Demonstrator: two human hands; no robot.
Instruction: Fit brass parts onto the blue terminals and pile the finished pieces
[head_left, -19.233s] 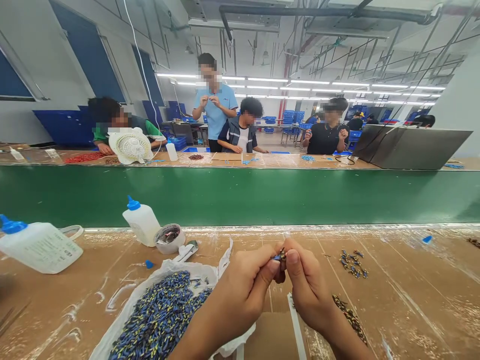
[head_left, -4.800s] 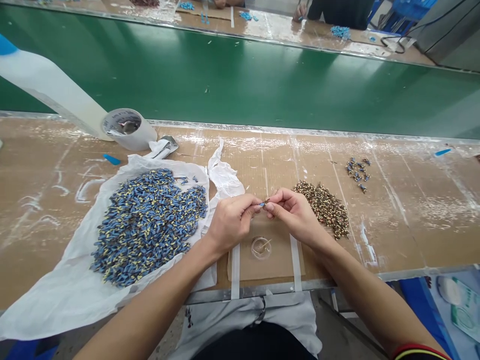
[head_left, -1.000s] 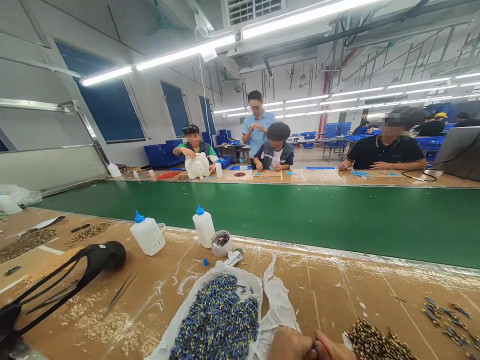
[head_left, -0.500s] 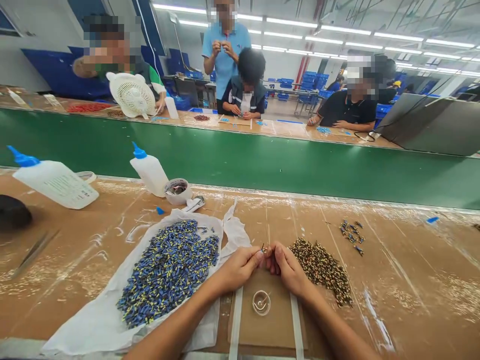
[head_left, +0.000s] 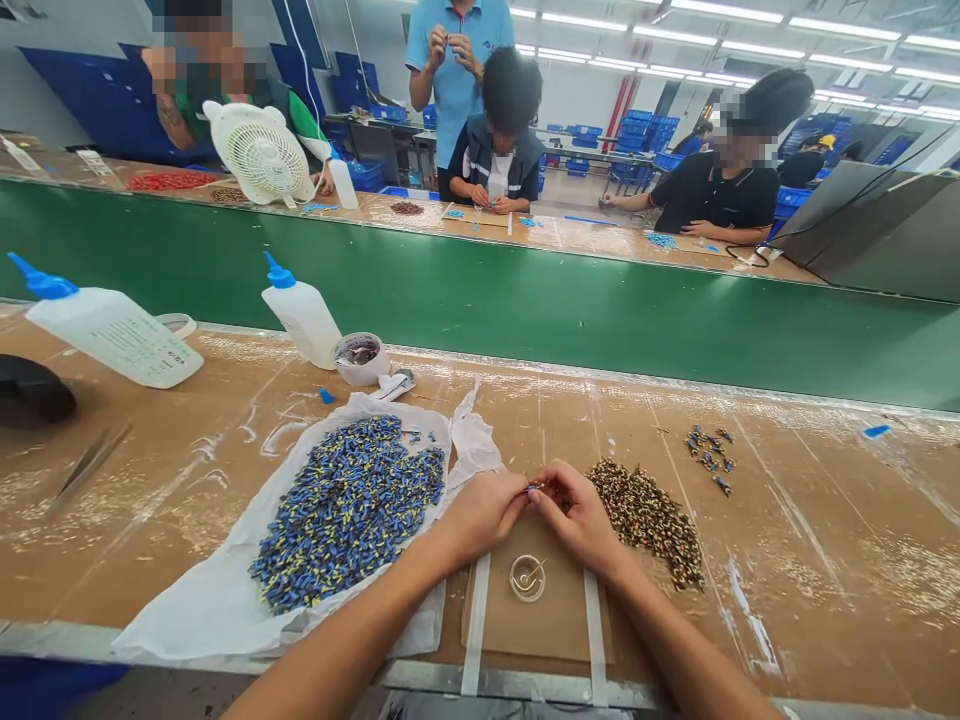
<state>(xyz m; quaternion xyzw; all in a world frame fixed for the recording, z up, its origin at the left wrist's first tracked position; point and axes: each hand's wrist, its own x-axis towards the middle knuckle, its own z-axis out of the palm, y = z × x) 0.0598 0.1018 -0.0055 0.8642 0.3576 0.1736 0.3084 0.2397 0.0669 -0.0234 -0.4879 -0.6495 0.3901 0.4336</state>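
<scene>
My left hand point(head_left: 484, 512) and my right hand point(head_left: 576, 515) meet fingertip to fingertip over a brown board. Pinched between them is a small blue part point(head_left: 533, 489), mostly covered by the fingers. The right fingers are curled, and what lies under them is hard to make out. Left of my hands, a heap of tiny blue-and-yellow parts point(head_left: 349, 510) lies on a white sheet point(head_left: 187, 610). Close by my right hand spreads a pile of small brown-and-gold parts point(head_left: 649, 525). Below the hands stands a small clear dish point(head_left: 527, 578) with a thin stick in it.
Two white bottles with blue nozzles point(head_left: 112, 335) point(head_left: 300, 318), a tape roll point(head_left: 361, 360) and tweezers point(head_left: 90, 465) are on the left. Several blue-and-gold pieces point(head_left: 709, 455) lie at right. Beyond a green belt point(head_left: 465, 300), people sit at another bench with a white fan point(head_left: 259, 155).
The view has tilted down and shifted slightly. My right fingers have closed in on my left fingertips, and both now meet at the small part.
</scene>
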